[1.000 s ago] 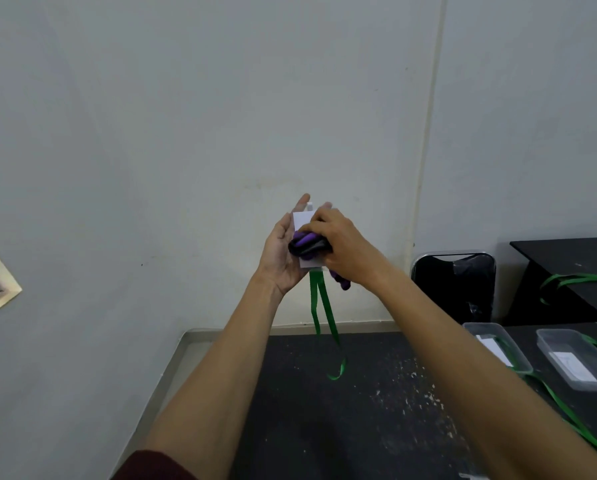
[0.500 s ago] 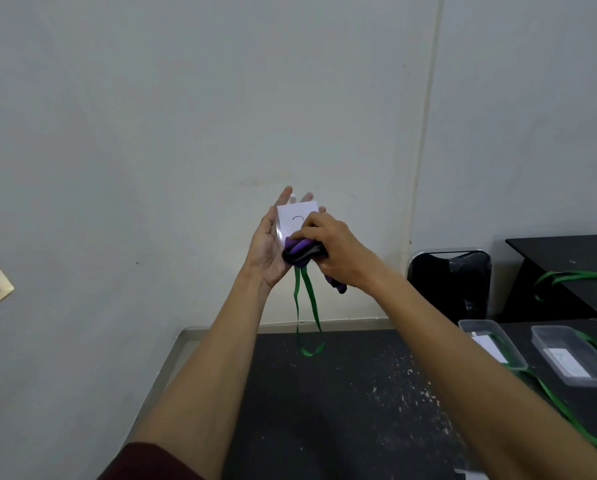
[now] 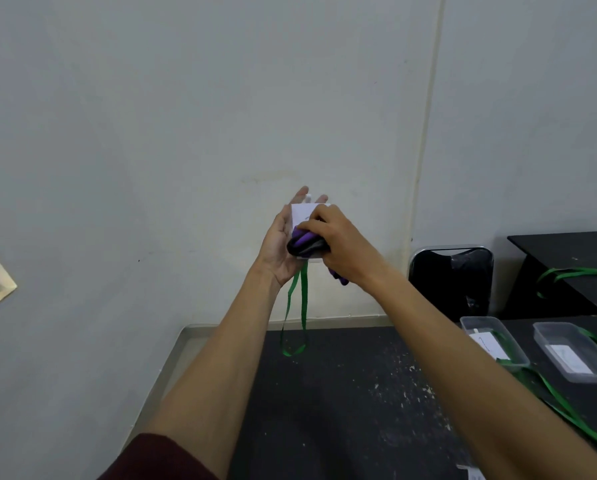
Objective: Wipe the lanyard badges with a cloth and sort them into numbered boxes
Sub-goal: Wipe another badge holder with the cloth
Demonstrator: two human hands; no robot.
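I hold a white badge flat in the palm of my left hand, raised in front of the wall. Its green lanyard hangs down in a loop below the hand. My right hand grips a bunched purple and grey cloth and presses it on the badge's lower half. Most of the badge is hidden by the cloth and my fingers. Two clear plastic boxes stand on the dark table at the right, each with a white card inside.
The dark speckled table spreads below my arms, with a metal edge at the left. Green lanyards trail across its right side. A black chair stands at the wall, and a second black table carries another green lanyard.
My right hand has rubbed the cloth down and back up over the badge. The hanging lanyard loop swung from the right to straight below my left hand.
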